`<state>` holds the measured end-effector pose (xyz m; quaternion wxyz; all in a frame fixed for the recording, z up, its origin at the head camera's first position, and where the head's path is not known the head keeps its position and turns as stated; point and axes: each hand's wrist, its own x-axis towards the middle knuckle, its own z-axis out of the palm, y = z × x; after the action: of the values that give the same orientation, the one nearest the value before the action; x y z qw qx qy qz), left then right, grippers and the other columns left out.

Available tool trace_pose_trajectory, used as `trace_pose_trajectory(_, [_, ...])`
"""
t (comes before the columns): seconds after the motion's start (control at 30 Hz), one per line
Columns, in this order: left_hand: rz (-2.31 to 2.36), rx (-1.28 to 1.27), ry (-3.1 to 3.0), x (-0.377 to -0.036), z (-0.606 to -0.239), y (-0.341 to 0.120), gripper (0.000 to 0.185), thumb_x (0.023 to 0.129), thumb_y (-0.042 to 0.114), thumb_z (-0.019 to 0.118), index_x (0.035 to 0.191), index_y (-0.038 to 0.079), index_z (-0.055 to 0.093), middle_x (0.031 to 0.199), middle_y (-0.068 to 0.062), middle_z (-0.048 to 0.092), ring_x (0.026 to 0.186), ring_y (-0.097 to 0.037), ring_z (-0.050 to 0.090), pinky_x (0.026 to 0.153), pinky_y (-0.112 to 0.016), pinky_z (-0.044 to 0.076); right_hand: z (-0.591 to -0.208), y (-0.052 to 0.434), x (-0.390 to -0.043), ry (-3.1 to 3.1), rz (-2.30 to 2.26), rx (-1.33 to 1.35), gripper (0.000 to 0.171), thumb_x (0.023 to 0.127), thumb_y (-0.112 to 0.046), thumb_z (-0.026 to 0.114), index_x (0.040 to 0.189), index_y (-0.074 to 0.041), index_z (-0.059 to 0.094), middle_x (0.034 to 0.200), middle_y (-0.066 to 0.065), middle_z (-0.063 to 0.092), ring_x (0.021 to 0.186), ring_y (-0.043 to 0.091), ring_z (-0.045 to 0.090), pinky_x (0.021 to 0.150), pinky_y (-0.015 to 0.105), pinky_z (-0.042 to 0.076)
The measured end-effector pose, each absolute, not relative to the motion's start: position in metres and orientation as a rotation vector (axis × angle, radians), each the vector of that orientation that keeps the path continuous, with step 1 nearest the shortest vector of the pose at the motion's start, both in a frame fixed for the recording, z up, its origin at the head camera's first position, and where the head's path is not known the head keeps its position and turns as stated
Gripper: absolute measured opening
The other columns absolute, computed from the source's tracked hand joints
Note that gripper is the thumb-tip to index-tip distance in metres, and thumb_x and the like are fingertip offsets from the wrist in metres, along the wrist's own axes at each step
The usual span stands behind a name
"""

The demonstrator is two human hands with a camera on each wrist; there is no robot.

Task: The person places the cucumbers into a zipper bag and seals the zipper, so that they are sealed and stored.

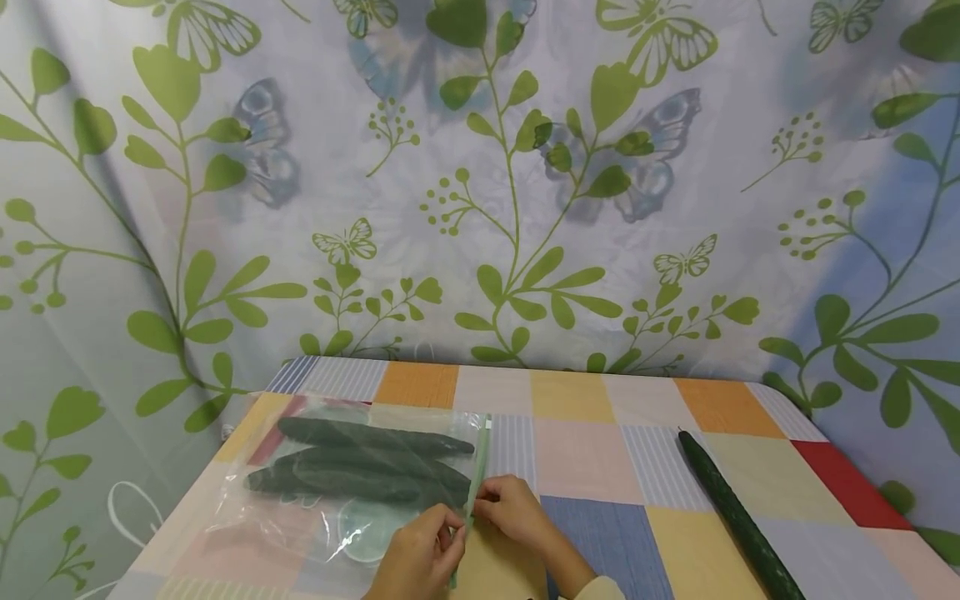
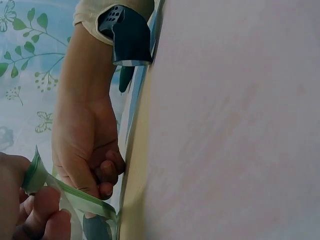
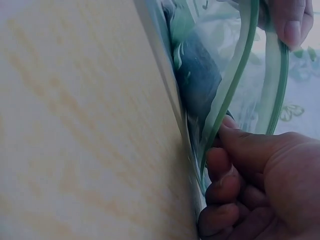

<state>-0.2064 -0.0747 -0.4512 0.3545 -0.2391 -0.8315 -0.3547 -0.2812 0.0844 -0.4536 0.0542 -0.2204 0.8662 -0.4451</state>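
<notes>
A clear zip bag (image 1: 262, 521) lies flat on the table with three dark green cucumbers (image 1: 375, 435) inside, its green-edged mouth toward the right. My left hand (image 1: 423, 550) pinches the near end of the green zip strip (image 2: 82, 198) between thumb and fingers. Farther along that edge, my right hand (image 1: 517, 512) pinches the strip too, its other fingers curled under. In the right wrist view the two green strips (image 3: 231, 90) stand apart between my hands, so the mouth gapes, and a cucumber end (image 3: 197, 75) shows behind the film.
Another long cucumber (image 1: 738, 512) lies loose on the right side of the table. A patchwork-patterned cloth (image 1: 577, 467) covers the tabletop. Behind hangs a curtain (image 1: 465, 267) printed with leaves and butterflies, and a white cord (image 1: 123, 508) loops at the left edge.
</notes>
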Motion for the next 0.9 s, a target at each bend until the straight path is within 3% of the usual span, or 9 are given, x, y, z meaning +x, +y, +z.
trace_pose_trajectory(0.5, [-0.927, -0.609, -2.141, -0.206, -0.452, -0.073, 0.029, 0.062, -0.003, 0.072, 0.074, 0.016, 0.054, 0.057, 0.016, 0.043, 0.052, 0.012, 0.03, 0.044, -0.003, 0.026, -0.451, 0.1, -0.275, 2.646, -1.269, -0.741, 0.011, 0.08, -0.018, 0.067, 0.082, -0.007, 0.069, 0.068, -0.004, 0.06, 0.057, -0.002, 0.045, 0.05, 0.017, 0.04])
trace_pose_trajectory(0.9, [-0.927, -0.624, -2.139, -0.205, -0.449, -0.075, 0.029, 0.063, -0.003, 0.073, 0.076, 0.016, 0.055, 0.059, 0.017, 0.044, 0.052, 0.013, 0.031, 0.044, -0.003, 0.027, -0.448, 0.155, -0.265, 2.637, -1.319, -0.663, 0.017, 0.081, -0.011, 0.066, 0.093, 0.0, 0.065, 0.075, 0.006, 0.063, 0.059, 0.0, 0.05, 0.051, 0.019, 0.044])
